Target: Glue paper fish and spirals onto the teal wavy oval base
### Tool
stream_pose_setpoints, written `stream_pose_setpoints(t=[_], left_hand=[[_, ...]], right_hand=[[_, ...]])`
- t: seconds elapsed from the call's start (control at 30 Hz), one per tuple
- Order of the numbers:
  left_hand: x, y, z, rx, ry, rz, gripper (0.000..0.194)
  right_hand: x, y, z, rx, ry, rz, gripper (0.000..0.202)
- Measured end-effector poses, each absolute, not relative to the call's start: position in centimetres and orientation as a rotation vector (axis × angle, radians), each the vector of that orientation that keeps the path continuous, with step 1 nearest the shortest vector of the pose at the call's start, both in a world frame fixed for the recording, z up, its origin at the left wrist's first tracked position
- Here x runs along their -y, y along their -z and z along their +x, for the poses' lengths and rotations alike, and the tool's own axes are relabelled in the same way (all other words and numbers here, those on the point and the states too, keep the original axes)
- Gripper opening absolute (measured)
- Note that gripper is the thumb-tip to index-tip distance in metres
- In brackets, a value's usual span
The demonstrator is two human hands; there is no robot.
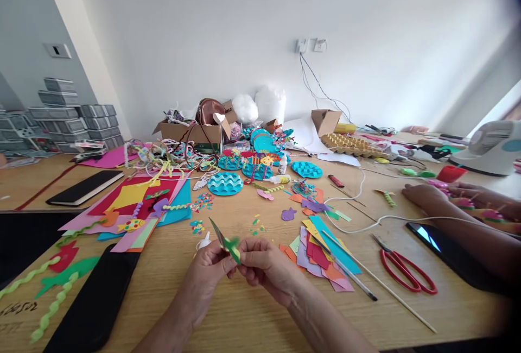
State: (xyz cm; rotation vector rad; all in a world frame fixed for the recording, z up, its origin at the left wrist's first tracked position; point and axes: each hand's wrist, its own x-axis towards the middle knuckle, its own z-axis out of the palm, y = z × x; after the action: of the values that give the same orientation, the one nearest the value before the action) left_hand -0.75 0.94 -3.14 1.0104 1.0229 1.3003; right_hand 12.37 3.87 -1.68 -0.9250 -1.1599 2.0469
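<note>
A small green foam cutout (231,245), with a pointed tip and a pale yellow-green bit on it, is pinched in front of me. My left hand (209,266) grips it from the left, fingers closed. From the right, my right hand (262,266) closes thumb and fingertips on its other edge. Its exact shape is partly hidden by the fingers. A white glue bottle nozzle (204,241) pokes up behind my left hand. Tiny foam bits (257,225) lie just beyond the hands, and a purple foam fish (288,214) rests farther right.
Foam scraps (315,255), a wooden stick (386,282) and red-handled scissors (408,271) lie to the right. Another person's hands (427,198) work at far right by a phone (443,255). Wavy-strip fish (67,271) and foam sheets (134,201) are left; blue discs (225,184) stand behind.
</note>
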Motion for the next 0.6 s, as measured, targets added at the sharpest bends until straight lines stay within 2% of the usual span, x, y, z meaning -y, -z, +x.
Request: stream_pose_setpoints(t=[0.13,0.2,0.3,0.43,0.5,0.6], left_hand=[[-1.0,2.4,-1.5,-1.025,-1.354,1.050,0.027],[-0.7,1.8,-2.3,-1.030,-1.425,0.996,0.025],[0.0,1.1,-3.9,-1.039,-1.522,0.829,0.025],[0.8,1.0,-6.0,-1.077,-1.514,0.649,0.029],[1.0,1.3,-7.0,-1.098,-1.522,0.608,0.032],[1.1,1.8,-8.3,-1.122,-1.566,0.606,0.032]], right_hand=[[-4.8,0.6,12.4,1.414,-1.986,-0.987,0.030],[-6.3,-0.1,12.6,1.639,-1.828,-1.083,0.023],[-10.2,-1.0,12.5,1.998,-1.325,-1.337,0.006],[-15.7,-1.0,11.5,2.609,-0.115,-1.453,0.012],[-17.7,-0.3,10.6,2.728,0.088,-1.416,0.015],[-19.7,1.2,9.2,2.856,0.171,-1.334,0.020]])
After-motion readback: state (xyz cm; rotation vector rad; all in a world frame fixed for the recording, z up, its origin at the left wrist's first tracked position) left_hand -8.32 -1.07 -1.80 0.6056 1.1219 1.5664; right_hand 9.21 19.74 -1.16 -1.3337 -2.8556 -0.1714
